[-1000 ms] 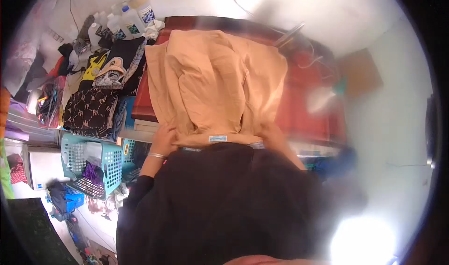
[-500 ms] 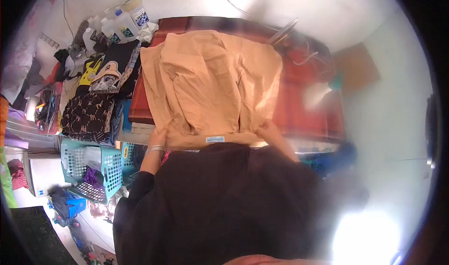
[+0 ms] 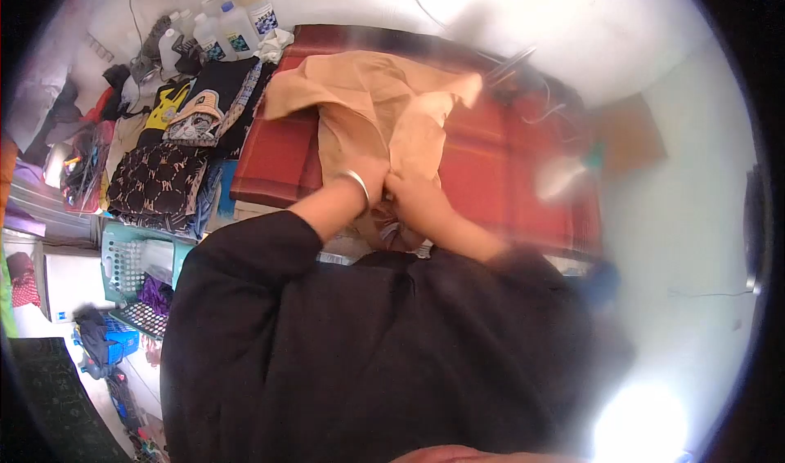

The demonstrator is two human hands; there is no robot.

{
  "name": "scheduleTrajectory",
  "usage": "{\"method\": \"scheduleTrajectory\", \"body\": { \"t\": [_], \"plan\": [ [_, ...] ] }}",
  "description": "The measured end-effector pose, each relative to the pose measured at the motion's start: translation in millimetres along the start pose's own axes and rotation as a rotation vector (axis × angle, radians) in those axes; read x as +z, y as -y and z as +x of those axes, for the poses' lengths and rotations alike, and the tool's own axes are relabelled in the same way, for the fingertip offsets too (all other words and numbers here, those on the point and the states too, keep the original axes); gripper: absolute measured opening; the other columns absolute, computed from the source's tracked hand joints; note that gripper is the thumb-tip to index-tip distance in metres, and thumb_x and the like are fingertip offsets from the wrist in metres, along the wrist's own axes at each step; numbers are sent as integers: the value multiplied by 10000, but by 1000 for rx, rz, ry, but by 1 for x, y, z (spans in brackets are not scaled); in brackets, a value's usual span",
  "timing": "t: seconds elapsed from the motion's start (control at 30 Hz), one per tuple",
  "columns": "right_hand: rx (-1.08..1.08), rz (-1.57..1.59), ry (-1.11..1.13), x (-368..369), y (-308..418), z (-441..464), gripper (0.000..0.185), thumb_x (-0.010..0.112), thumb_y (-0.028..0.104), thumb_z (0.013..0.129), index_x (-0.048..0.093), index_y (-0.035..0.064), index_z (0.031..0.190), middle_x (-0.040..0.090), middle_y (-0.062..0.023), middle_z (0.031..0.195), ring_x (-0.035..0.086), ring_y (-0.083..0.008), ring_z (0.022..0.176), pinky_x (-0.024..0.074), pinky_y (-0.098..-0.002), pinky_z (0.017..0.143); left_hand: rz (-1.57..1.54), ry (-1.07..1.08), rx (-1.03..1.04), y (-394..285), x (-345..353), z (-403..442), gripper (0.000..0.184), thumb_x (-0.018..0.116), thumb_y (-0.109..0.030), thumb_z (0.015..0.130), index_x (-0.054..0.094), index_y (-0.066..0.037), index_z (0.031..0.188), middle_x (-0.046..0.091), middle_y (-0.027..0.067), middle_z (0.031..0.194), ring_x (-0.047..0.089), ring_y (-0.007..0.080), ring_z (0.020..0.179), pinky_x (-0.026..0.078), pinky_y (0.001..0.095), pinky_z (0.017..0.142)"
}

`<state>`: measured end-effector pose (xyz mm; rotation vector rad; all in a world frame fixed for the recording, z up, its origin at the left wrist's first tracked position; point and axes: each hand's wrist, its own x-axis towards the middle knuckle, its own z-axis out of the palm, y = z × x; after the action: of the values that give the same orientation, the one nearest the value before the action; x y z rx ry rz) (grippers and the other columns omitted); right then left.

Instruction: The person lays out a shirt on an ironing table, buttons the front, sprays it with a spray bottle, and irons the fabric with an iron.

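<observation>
1. Head view: tan garment [image 3: 352,140] is lying rumpled on the red plaid cover [image 3: 511,177], its near part bunching between the hands; folded clothes [image 3: 159,177] are sitting to the left.
2. Left hand [image 3: 368,174] is gripping gathered fabric; right hand [image 3: 409,192] is pinching fabric right beside it. Exact fingertip placement: hiding, cannot tell.
3. Step in hand, judging: both hands are holding the near part gathered inward.
4. Next move is likely calling for firm grips and for watching loose folds, which are risking a slip.
</observation>
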<state>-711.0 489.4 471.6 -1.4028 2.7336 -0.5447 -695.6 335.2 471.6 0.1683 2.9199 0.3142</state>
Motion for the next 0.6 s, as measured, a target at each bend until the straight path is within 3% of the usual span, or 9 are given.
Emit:
{"method": "scheduleTrajectory", "body": {
  "t": [0.07, 0.13, 0.17, 0.27, 0.33, 0.47, 0.57, 0.6],
  "plan": [
    [62, 113, 102, 25, -18, -14, 178, 480, 73, 768, 519, 80, 941, 583, -173, 893, 581, -366, 822, 459, -457, 683, 90, 73, -21, 0, 35, -2, 224, 595, -208, 754, 622, -68, 927, 616, 194, 916, 593, 326, 881, 469, 416, 738],
    [279, 27, 247, 34, -29, -31, 143, 449, 61, 793, 509, 59, 922, 583, -172, 892, 584, -366, 830, 460, -459, 693, -167, 37, -16, 22, 63, -8, 240, 599, -236, 761, 634, -58, 918, 624, 191, 859, 605, 327, 828, 474, 399, 715],
    [286, 32, 252, 35, -32, -33, 143, 449, 61, 793, 509, 59, 922, 583, -172, 892, 584, -366, 830, 460, -459, 693, -169, 47, -13, 31, 69, -9, 240, 599, -236, 761, 634, -58, 918, 624, 191, 859, 605, 327, 828, 474, 399, 715],
    [405, 13, 210, 38, -26, -47, 216, 501, 104, 788, 516, 61, 999, 597, -159, 870, 594, -344, 823, 468, -445, 702, -419, -71, -58, 33, 71, -27, 237, 578, -275, 778, 630, -54, 847, 630, 179, 843, 598, 354, 787, 480, 410, 709],
    [436, 376, -34, 32, -23, -44, 298, 590, 148, 736, 562, 72, 1023, 613, -148, 845, 598, -327, 816, 474, -423, 711, -416, -47, -173, 36, 59, -26, 268, 607, -292, 766, 613, -38, 852, 623, 182, 804, 606, 327, 780, 472, 389, 689],
    [521, 397, -21, 46, -36, -57, 318, 656, 189, 694, 616, 84, 992, 625, -142, 847, 594, -323, 831, 468, -421, 732, -371, -71, -180, 46, 58, -34, 269, 608, -285, 763, 594, -33, 859, 621, 177, 811, 607, 320, 772, 474, 385, 682],
    [541, 132, 32, 52, -29, -75, 234, 647, 192, 718, 640, 63, 913, 629, -147, 892, 593, -319, 871, 462, -412, 763, -431, 77, -92, 52, 59, -42, 273, 601, -273, 767, 588, -32, 895, 622, 177, 837, 606, 326, 786, 477, 381, 697],
    [595, 172, -74, 60, -26, -80, 252, 650, 206, 722, 638, 65, 930, 630, -151, 911, 594, -314, 887, 459, -406, 779, -449, 50, -73, 54, 60, -45, 276, 600, -269, 769, 590, -33, 910, 623, 174, 841, 610, 319, 790, 479, 372, 704]
  ]
}}
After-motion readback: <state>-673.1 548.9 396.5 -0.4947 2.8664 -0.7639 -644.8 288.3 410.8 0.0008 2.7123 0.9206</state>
